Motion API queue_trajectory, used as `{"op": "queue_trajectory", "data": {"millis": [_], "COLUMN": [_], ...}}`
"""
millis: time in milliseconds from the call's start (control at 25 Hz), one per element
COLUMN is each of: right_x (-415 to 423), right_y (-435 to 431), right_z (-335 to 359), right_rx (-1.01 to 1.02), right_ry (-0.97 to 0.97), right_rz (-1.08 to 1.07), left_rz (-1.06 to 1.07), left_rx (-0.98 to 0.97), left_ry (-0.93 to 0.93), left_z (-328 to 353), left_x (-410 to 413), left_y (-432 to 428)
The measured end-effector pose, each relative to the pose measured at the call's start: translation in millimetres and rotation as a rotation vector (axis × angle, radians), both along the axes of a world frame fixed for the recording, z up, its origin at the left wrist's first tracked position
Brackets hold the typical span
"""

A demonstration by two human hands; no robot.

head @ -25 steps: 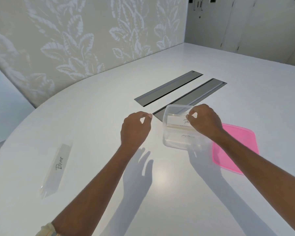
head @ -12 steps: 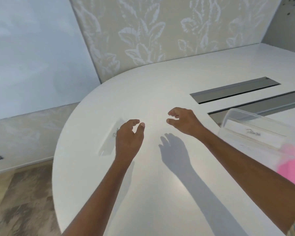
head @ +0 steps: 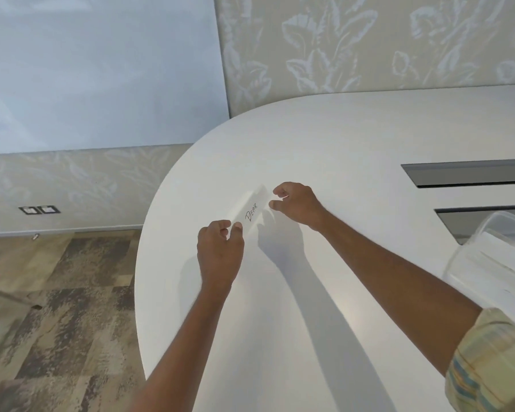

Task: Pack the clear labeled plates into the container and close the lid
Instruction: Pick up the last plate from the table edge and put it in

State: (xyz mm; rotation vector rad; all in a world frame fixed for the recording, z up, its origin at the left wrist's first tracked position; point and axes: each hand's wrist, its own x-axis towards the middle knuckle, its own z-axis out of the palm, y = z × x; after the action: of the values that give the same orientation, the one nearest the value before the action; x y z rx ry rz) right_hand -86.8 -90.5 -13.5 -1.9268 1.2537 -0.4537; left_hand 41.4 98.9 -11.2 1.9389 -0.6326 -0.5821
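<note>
We see the plate [head: 250,208] flat on the table [head: 339,138], our left hand [head: 220,251] at its near end, right hand [head: 299,203] at its far end, fingers curled, grip unclear, container [head: 485,254] at right.

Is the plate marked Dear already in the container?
No, the Dear plate lies on the white table, outside the clear container.

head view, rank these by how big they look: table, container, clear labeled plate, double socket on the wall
1. table
2. container, though cut off by the frame edge and nearer the camera
3. clear labeled plate
4. double socket, farthest away
</note>
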Motion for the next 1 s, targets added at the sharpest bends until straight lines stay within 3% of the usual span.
{"op": "queue_trajectory", "data": {"millis": [160, 520, 1000], "right_x": [17, 37, 40], "right_y": [-13, -28, -35], "right_z": [-9, -17, -19], "right_rx": [0.080, 0.127, 0.147], "right_ry": [-0.021, -0.018, -0.015], "right_rz": [-0.043, -0.033, 0.011], "left_rz": [0.094, 0.240, 0.245], "left_rx": [-0.027, -0.119, -0.146], "left_ry": [0.209, 0.413, 0.457], "left_z": [-17, -38, -36], "left_x": [3, 0, -12], "left_y": [2, -2, 0]}}
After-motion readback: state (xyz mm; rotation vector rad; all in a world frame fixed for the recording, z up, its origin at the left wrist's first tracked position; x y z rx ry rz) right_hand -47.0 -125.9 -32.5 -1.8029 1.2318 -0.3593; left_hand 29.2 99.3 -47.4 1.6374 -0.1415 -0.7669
